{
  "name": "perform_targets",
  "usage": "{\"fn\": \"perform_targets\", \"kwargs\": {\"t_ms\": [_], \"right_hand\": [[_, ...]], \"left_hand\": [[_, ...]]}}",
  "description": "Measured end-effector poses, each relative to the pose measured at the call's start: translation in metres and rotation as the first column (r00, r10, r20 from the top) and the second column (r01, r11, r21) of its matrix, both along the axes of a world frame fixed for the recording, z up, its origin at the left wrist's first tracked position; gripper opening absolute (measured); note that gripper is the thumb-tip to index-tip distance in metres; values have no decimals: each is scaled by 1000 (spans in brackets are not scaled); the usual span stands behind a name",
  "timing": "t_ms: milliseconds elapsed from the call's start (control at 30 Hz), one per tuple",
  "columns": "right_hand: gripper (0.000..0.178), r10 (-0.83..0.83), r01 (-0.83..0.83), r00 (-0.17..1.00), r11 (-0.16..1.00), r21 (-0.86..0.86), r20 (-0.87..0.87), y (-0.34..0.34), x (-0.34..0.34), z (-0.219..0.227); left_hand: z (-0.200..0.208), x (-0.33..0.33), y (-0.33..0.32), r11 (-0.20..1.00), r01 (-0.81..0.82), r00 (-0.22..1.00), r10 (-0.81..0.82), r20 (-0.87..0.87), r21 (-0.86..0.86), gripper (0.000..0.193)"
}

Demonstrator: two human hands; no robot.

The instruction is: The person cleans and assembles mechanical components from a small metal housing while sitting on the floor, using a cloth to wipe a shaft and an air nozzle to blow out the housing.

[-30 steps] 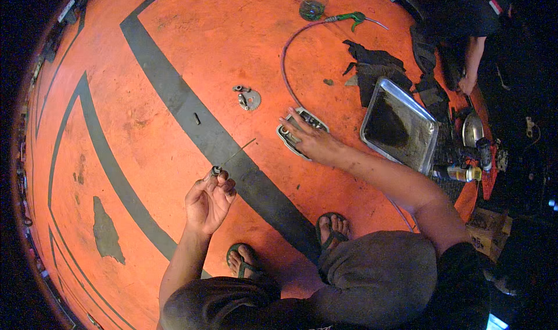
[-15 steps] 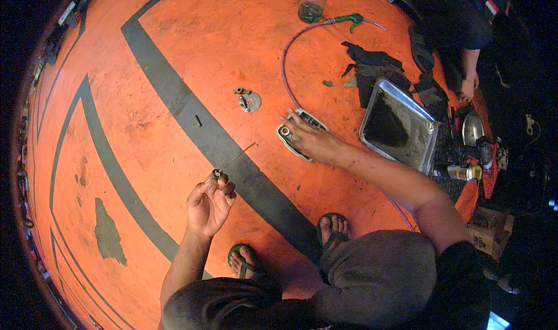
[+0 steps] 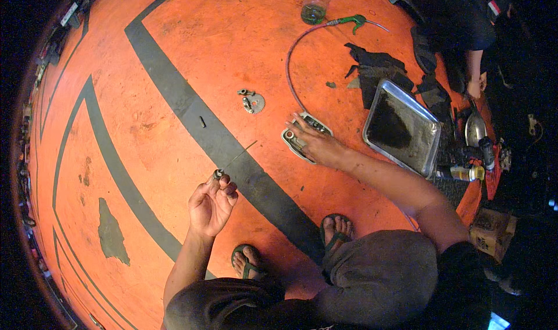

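Note:
My left hand (image 3: 214,205) is raised over the floor with its fingers closed. Pinched at its fingertips is a small metal cylinder (image 3: 218,173), and a thin rod (image 3: 243,152) slants away from it to the upper right; how the two join is too small to tell. My right hand (image 3: 318,145) lies with fingers stretched over a silver metal cover (image 3: 293,145) on the floor, touching it. The hand hides part of the cover, and a round opening shows near its left end. Beyond, a toothed metal disc (image 3: 254,104) with small parts sits on the floor.
A short dark pin (image 3: 203,122) lies on the grey stripe. Right of my arm stand a metal tray (image 3: 430,147) with dark residue, torn black sheets (image 3: 378,77), and a spray can (image 3: 465,173). A hose with a green air gun (image 3: 356,22) curves behind. Another person's hand (image 3: 475,87) shows at right.
The whole view has shifted slightly, moving floor things a little to the right. Both hands keep nearly the same pose, the left on the cylinder and the right on the cover.

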State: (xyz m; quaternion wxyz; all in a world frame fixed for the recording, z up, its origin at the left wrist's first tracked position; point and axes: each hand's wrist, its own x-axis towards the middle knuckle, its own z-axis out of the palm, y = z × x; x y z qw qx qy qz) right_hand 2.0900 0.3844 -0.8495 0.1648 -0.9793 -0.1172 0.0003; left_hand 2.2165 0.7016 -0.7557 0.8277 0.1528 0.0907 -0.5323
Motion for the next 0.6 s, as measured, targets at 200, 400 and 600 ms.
{"fn": "perform_targets", "kwargs": {"t_ms": [200, 400, 600], "right_hand": [[24, 30, -32, 996, 999, -21, -82, 0, 3, 14], [22, 38, -38, 986, 999, 1, -160, -6, 3, 29], [50, -12, 9, 999, 996, -84, -32, 0, -5, 5]], "left_hand": [[0, 0, -2, 1000, 8, 1000, -8, 25, 2, 17], [-4, 0, 1, 999, 5, 1000, -4, 28, -42, 19], [-4, 1, -3, 1000, -1, 1000, 2, 19, -29, 21]]}}
